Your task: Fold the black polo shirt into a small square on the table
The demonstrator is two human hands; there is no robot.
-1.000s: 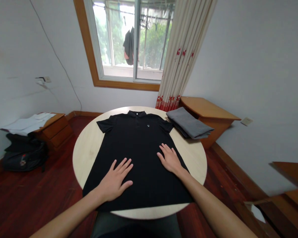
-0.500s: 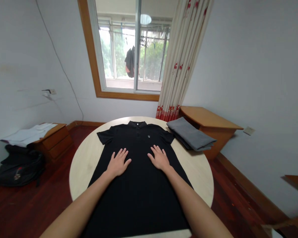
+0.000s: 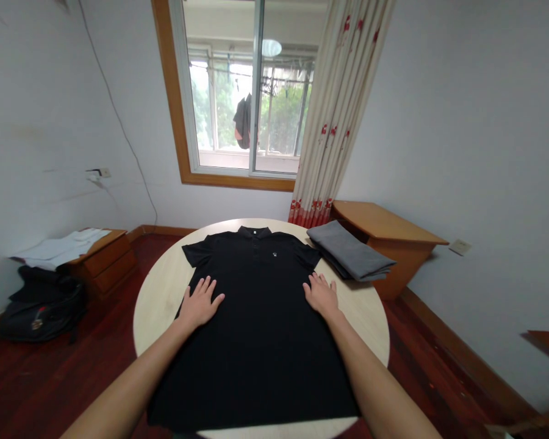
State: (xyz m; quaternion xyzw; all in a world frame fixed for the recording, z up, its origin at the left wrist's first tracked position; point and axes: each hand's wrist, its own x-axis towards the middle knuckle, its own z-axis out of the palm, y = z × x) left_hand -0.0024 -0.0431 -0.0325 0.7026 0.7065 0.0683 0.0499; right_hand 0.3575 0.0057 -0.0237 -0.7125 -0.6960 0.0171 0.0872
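Observation:
A black short-sleeved polo shirt (image 3: 260, 329) lies spread flat, front side up, with its collar at the far side and a small white logo on the chest. Beneath it is a round pale wooden table (image 3: 158, 299). My left hand (image 3: 200, 303) rests flat on the shirt's left side, fingers spread. On the opposite side edge, just below the sleeve, my right hand (image 3: 322, 295) lies flat with its fingers apart. Neither hand grips the fabric.
Folded grey cloth (image 3: 350, 247) lies at the table's right rim, dark fabric under it. Behind stands a wooden desk (image 3: 388, 225). At left are a drawer cabinet (image 3: 107, 265) with papers and a black bag (image 3: 41, 308) on the floor. A curtain (image 3: 332, 134) hangs beside the window.
Both hands have slid apart, outward from the shirt's middle to its side edges. The shirt stays spread in place, and the view has shifted slightly.

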